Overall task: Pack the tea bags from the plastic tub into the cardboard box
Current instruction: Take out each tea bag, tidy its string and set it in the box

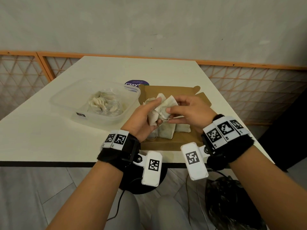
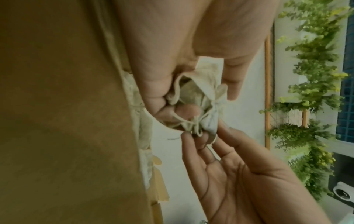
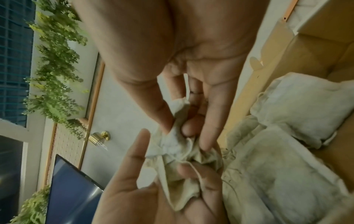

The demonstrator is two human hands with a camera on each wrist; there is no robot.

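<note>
Above the open cardboard box (image 1: pixel 167 142) both hands hold a tangled bunch of tea bags (image 1: pixel 161 108) (image 2: pixel 197 97) (image 3: pixel 180 153). My left hand (image 1: pixel 146 117) cups the bunch from the left, fingers curled round it. From the right, my right hand (image 1: pixel 187 110) pinches one bag's edge between thumb and fingers. Several tea bags (image 1: pixel 167 130) (image 3: pixel 283 159) lie flat in the box beneath the hands. The clear plastic tub (image 1: pixel 66 100) stands to the left with more tea bags in a clear bag (image 1: pixel 104 103).
The white table (image 1: pixel 41 138) reaches its near edge just in front of the box. A purple round sticker (image 1: pixel 136 83) lies behind the box. The box's flaps (image 1: pixel 202 97) stand open at the back right. An orange lattice railing (image 1: pixel 249 83) runs behind the table.
</note>
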